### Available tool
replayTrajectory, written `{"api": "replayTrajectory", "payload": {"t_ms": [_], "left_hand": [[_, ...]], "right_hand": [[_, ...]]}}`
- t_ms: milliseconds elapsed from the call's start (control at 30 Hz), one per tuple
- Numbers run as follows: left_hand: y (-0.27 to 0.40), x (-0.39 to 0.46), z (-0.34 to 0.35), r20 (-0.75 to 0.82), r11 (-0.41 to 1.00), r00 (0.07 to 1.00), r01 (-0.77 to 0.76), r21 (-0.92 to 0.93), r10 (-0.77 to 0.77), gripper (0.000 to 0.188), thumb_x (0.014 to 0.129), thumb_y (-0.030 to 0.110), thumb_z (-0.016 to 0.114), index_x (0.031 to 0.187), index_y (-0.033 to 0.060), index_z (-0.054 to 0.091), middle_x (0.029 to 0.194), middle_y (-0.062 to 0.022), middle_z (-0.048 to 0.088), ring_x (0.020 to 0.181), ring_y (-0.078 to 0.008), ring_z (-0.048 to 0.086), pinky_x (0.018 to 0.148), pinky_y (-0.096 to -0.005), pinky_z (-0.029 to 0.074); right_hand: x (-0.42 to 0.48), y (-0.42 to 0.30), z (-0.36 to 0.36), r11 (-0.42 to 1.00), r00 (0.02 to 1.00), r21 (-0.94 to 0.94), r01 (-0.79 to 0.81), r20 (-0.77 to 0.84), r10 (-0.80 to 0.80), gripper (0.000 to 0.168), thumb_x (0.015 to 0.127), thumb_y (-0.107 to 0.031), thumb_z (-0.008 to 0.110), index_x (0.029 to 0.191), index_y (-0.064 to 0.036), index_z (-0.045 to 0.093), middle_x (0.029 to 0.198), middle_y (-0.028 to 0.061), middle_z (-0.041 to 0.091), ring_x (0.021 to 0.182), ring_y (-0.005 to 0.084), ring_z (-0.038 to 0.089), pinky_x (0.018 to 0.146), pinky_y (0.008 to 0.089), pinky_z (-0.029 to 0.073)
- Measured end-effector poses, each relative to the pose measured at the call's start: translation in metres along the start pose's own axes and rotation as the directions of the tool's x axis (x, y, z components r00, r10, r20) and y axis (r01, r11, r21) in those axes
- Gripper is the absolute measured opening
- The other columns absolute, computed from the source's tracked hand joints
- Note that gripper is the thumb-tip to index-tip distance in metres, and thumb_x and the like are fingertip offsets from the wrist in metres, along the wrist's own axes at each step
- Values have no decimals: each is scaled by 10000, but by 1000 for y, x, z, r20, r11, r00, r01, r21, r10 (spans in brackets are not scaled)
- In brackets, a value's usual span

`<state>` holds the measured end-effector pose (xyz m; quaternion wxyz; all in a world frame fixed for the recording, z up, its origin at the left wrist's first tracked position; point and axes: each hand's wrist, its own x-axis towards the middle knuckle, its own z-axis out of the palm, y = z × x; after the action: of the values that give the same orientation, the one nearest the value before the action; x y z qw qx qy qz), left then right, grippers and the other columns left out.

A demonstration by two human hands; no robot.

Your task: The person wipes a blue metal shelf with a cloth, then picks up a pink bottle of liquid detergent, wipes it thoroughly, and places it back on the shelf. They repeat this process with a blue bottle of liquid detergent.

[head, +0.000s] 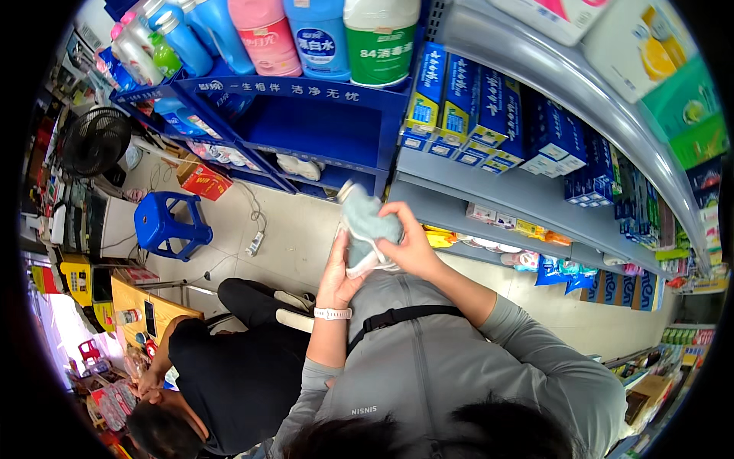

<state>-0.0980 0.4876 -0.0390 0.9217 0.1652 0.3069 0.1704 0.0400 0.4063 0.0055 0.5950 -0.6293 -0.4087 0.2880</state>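
Observation:
A crumpled grey-green cloth [367, 213] with white edging is held up in front of my waist. My left hand [337, 281] supports its lower left part, thumb upright along the edge, below a white wristband. From the right, my right hand [408, 244] pinches the cloth's folds between thumb and fingers. The cloth's top end looks blurred, and its folds hide parts of my fingers. Beyond it stands a blue display shelf [321, 123], apart from both hands.
Large detergent bottles [317, 43] line the blue shelf's top. Toothpaste boxes [453, 97] fill the grey shelving [459, 178] at right. A blue plastic stool [166, 221], power strip [256, 244] and black fan [96, 142] stand left. A person in black [241, 373] sits close at my left.

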Motion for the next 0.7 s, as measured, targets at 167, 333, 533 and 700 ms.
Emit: {"api": "replayTrajectory", "payload": {"t_ms": [167,333,533,700], "left_hand": [[6,-5,33,-19,844,927,-332,421,375,367,913,133,563,1247,9,477,1192,-73,565,1080,-160,553,911,-304,460],[1,7,69,52,846,896,-435,309,442,333,813,-24,538,1141,28,524,1024,-33,577,953,-107,543,837,-245,443],[3,-5,68,200,903,962,-245,352,183,368,773,-47,446,1124,40,519,999,-46,559,914,-129,543,821,-253,440],[-15,-18,58,151,702,928,-359,615,341,404,854,-7,424,1252,49,379,1108,-99,529,1012,-169,516,877,-289,414]], "right_hand": [[-18,-21,-26,895,977,-401,196,161,-142,351,666,-5,554,1004,-99,560,972,154,451,972,346,472,847,390,415],[-33,-7,-59,967,998,249,-52,30,46,446,792,-38,650,1175,-132,440,1168,106,387,1115,241,445,922,359,393],[-33,-23,-54,720,959,636,-277,131,253,701,812,-99,684,1379,-118,272,1297,72,430,1129,185,487,912,320,416],[-22,-1,-16,690,858,524,-500,190,478,397,842,-172,685,1193,-51,546,1112,23,592,1003,101,546,857,275,436]]}}
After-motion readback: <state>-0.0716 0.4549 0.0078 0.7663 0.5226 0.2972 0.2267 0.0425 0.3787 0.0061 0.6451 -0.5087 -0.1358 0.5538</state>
